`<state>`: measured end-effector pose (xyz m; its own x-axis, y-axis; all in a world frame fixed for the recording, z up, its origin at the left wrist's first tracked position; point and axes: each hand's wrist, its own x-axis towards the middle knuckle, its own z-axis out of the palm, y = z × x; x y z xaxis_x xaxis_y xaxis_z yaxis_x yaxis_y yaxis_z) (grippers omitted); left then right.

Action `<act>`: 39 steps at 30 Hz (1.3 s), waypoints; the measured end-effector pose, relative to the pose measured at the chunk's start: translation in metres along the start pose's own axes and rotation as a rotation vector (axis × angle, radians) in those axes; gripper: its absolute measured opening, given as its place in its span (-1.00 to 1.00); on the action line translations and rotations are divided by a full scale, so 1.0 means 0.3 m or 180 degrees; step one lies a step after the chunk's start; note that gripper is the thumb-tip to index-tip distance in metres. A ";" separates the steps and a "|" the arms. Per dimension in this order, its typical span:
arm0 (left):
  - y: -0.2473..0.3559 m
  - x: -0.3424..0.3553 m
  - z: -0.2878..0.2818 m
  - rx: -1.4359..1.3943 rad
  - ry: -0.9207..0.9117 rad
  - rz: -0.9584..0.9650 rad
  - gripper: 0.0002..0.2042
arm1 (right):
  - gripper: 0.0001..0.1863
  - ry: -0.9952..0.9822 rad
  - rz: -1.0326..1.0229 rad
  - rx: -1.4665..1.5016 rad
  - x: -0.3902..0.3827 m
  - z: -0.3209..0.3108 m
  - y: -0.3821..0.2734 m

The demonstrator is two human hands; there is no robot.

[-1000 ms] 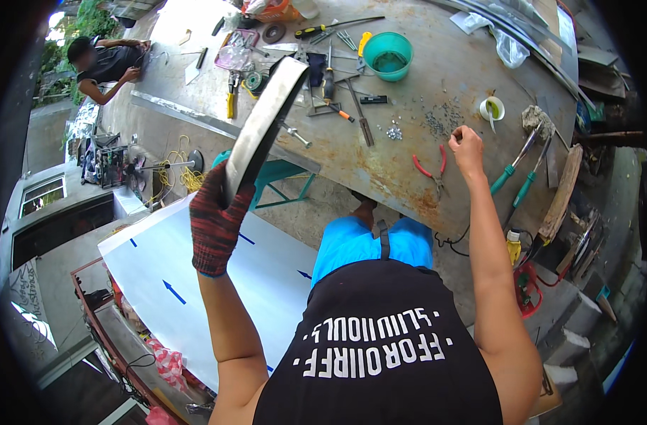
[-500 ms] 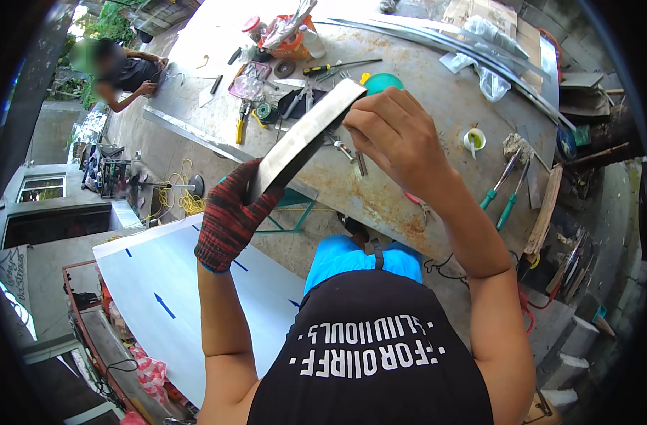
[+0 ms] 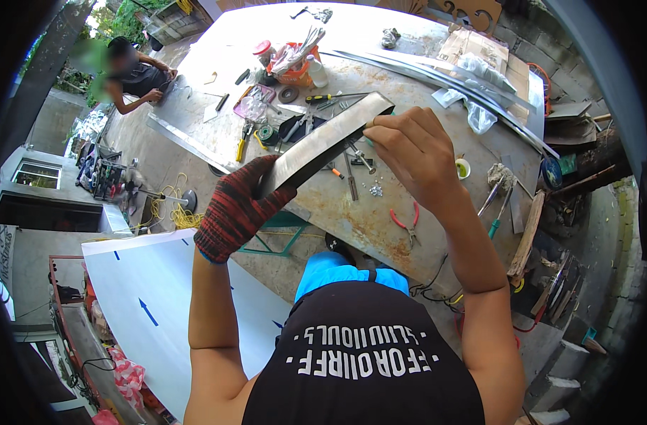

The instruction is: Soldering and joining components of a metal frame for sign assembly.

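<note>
My left hand (image 3: 242, 209), in a red and black knit glove, grips the lower end of a long bent metal piece (image 3: 316, 145) with a silvery face and dark inner side, held above the table. My bare right hand (image 3: 408, 149) has its curled fingertips at the inner edge of the piece's upper end; what they pinch, if anything, is hidden. Below on the rusty metal table (image 3: 380, 227) lie small silver bits (image 3: 376, 190), red-handled pliers (image 3: 403, 227), a yellow-handled screwdriver (image 3: 318, 98) and other tools.
At upper left another person (image 3: 135, 78) works at the table's edge. An orange basket (image 3: 291, 74) and long metal strips (image 3: 436, 78) are at the back. A white sheet (image 3: 132, 304) is at lower left, a green stool (image 3: 270, 241) under the table, a plank (image 3: 527, 234) at right.
My right hand has risen from the small bits on the table to the far end of the metal piece. The piece now leans further right, and the view has shifted.
</note>
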<state>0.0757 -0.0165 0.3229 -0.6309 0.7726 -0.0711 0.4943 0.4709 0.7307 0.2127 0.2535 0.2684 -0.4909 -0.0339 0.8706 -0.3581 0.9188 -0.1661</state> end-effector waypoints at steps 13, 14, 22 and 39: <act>0.020 0.056 -0.052 0.0185 0.0469 0.0485 -0.53 | -0.93 0.1311 0.3013 0.0620 -0.450 -0.023 -0.002; 0.020 0.053 -0.064 -0.0016 0.0539 0.0454 -0.53 | -0.94 0.1052 0.3340 0.0483 -0.533 0.010 -0.023; -0.044 0.089 -0.086 0.0423 0.0668 0.0149 -0.49 | -0.59 0.0715 0.4219 -0.1495 -1.050 0.027 0.112; -0.009 0.135 -0.149 0.0210 0.0633 -0.0175 -0.50 | -0.80 0.0581 0.4249 -0.0970 -1.255 0.143 0.414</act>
<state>0.0221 -0.0055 0.3484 -0.7603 0.6489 0.0304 0.4899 0.5420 0.6828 0.3191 0.3634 -0.0999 -0.2028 0.9616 0.1849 0.4947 0.2636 -0.8282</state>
